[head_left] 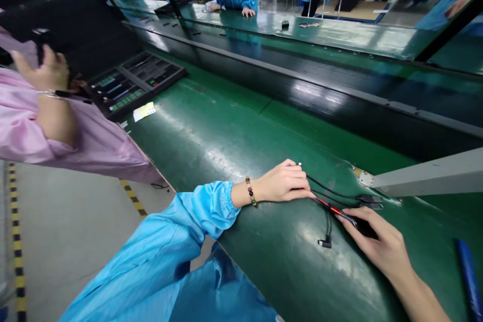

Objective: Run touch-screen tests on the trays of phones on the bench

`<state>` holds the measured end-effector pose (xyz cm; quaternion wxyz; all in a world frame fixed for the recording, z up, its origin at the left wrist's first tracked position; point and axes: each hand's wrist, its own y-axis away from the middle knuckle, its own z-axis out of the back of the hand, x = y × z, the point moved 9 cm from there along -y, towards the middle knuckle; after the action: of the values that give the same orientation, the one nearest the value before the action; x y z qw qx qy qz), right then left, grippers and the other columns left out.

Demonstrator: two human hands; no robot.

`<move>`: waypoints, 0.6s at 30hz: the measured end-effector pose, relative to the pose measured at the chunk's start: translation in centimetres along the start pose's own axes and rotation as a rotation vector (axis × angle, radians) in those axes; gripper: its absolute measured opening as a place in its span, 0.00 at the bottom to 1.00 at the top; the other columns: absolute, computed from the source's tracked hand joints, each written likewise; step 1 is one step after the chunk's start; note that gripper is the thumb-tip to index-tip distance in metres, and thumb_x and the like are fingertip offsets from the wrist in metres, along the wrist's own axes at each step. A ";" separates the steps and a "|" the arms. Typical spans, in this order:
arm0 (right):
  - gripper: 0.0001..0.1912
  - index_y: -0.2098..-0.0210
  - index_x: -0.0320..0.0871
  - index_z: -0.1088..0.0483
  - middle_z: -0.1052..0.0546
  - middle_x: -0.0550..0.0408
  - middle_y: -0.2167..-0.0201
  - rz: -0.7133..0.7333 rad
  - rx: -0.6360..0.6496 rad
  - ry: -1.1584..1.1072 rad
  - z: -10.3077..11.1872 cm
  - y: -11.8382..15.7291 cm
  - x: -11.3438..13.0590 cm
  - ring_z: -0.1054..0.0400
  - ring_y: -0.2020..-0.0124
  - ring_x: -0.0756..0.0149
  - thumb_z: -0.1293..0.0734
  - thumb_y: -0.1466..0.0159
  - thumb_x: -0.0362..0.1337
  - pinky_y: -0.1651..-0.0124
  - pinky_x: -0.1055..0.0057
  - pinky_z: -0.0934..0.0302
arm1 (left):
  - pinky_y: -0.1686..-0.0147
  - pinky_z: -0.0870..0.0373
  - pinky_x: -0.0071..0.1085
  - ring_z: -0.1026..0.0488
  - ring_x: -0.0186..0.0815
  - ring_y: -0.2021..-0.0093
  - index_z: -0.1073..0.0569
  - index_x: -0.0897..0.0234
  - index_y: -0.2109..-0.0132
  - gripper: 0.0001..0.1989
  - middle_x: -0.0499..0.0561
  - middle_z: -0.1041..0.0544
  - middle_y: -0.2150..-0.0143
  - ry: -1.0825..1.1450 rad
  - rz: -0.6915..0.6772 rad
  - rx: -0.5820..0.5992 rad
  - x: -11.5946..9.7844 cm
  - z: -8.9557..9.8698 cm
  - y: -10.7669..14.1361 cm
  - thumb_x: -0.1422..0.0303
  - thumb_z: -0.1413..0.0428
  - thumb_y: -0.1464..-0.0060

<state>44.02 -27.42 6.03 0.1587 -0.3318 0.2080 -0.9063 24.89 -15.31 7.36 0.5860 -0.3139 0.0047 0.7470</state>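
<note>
- From here I can see the left hand, its fingers bunched and closed on the black cable, a small pale tip poking out just past them.
- The right hand has its thumb and fingers closed around the near end of a red-and-black piece, whose thin red end reaches the left fingertips.
- That cable lies above the right fingers, running from the left hand towards a flat black connector on the green counter.
- Between the hands and nearer the wearer, an angled black plug lies on the counter, touched by neither.
- Over to the left, someone in pink stands by an open black case.
</note>
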 end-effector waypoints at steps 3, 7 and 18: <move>0.10 0.51 0.47 0.21 0.15 0.56 0.62 -0.001 -0.012 0.009 0.1 -0.1 0.1 0.19 0.65 0.64 0.23 0.31 0.33 0.55 0.68 0.24 | 0.48 0.39 0.36 0.25 0.34 0.61 0.19 0.63 0.61 0.21 0.49 0.18 0.65 -0.025 0.000 0.006 0.1 -0.1 0.0 0.56 0.46 0.23; 0.09 0.51 0.47 0.21 0.15 0.56 0.60 0.009 -0.015 0.028 0.0 0.4 -0.3 0.19 0.63 0.64 0.23 0.31 0.34 0.53 0.68 0.25 | 0.47 0.39 0.36 0.24 0.33 0.61 0.18 0.63 0.59 0.20 0.49 0.17 0.64 0.026 0.006 0.037 0.2 -0.3 0.0 0.55 0.45 0.23; 0.09 0.53 0.48 0.19 0.14 0.56 0.58 -0.108 -0.035 0.004 0.3 1.1 -0.7 0.19 0.61 0.60 0.25 0.29 0.44 0.43 0.63 0.28 | 0.45 0.40 0.35 0.21 0.33 0.56 0.16 0.59 0.53 0.16 0.50 0.15 0.58 0.031 0.016 0.130 0.1 -0.9 -0.1 0.56 0.44 0.23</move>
<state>44.87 -28.14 5.38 0.1034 -0.3434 0.2058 -0.9105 25.36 -15.53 6.63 0.5989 -0.2869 0.0647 0.7449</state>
